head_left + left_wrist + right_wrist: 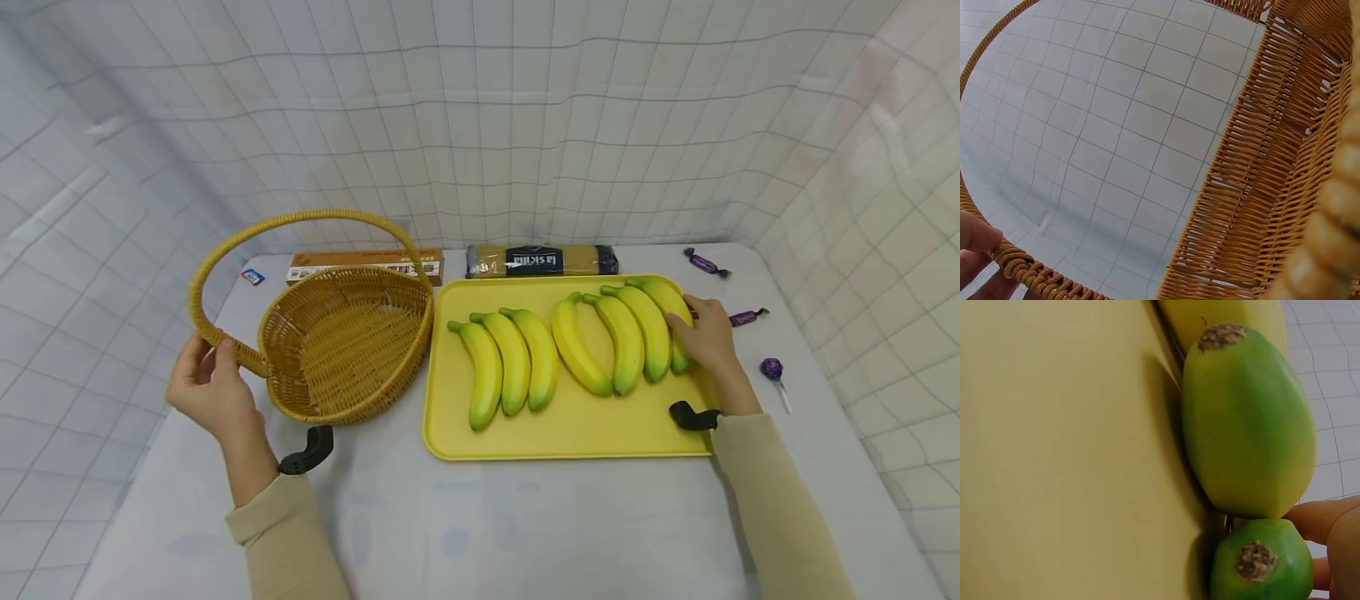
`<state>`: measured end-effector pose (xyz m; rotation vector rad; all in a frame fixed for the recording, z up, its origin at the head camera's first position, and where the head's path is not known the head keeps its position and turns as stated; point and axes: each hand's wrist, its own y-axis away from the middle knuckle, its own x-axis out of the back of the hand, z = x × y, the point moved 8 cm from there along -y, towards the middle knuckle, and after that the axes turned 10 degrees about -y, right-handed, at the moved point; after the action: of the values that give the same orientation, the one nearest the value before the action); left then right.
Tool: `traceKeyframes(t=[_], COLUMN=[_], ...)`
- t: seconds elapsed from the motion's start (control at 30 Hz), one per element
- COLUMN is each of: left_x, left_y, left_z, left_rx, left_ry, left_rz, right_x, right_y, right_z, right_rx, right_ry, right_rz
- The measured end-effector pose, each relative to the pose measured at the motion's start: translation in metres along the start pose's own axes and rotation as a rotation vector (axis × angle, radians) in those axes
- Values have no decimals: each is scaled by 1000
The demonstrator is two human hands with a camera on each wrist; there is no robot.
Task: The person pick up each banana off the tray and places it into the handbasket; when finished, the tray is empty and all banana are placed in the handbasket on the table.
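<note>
At the left stands a brown wicker basket (348, 337) with a tall arched handle (315, 217). My left hand (213, 387) grips the lower left end of that handle, thumb and fingers around it; nothing shows inside the basket. Right of it lies a yellow tray (517, 437) bearing several yellow-green bananas in two groups. My right hand (708, 337) holds the rightmost banana (660, 296) at the tray's right side. In the right wrist view its green tip (1260, 562) lies beside the fingers, under a neighbouring banana (1247, 425).
Behind the basket lies an orange-and-white box (367, 260). A pack of pasta (540, 261) lies behind the tray. Two purple wrapped candies (707, 264) and a lollipop (772, 369) lie at the right. A small blue-and-red packet (252, 276) sits at the far left.
</note>
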<state>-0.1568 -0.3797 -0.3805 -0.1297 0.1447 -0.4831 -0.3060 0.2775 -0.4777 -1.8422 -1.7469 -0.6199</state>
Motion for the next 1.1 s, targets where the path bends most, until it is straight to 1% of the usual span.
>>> traceKeyframes(t=[0.17, 0.33, 0.47, 0.57, 0.73, 0.8, 0.93, 1.0, 1.1], left_x=[-3, -7, -11, -14, -13, -12, -8, -6, -3], left_y=[-1, -1, 1, 3, 6, 6, 5, 4, 3], left_z=[0, 1, 1, 2, 5, 6, 6, 6, 6], left_rx=[14, 6, -7, -19, -34, -44, -56, -58, -64], left_ry=[-15, -23, -38, -60, -74, -79, -86, -86, -89], left_rz=[-5, -21, -40, -51, -52, -50, -44, -40, -36], right_x=[3, 7, 15, 23, 34, 35, 30, 24, 12], right_y=[0, 0, 5, 9, 15, 16, 18, 19, 20], right_z=[-1, -1, -1, -4, -24, -34, -56, -70, -93], right_rx=[-6, -22, -48, -33, 43, 60, 92, 108, 154], right_ry=[14, 11, -15, -24, -9, -8, -17, -27, -47], right_rz=[17, 48, 90, 138, 210, 216, 192, 166, 129])
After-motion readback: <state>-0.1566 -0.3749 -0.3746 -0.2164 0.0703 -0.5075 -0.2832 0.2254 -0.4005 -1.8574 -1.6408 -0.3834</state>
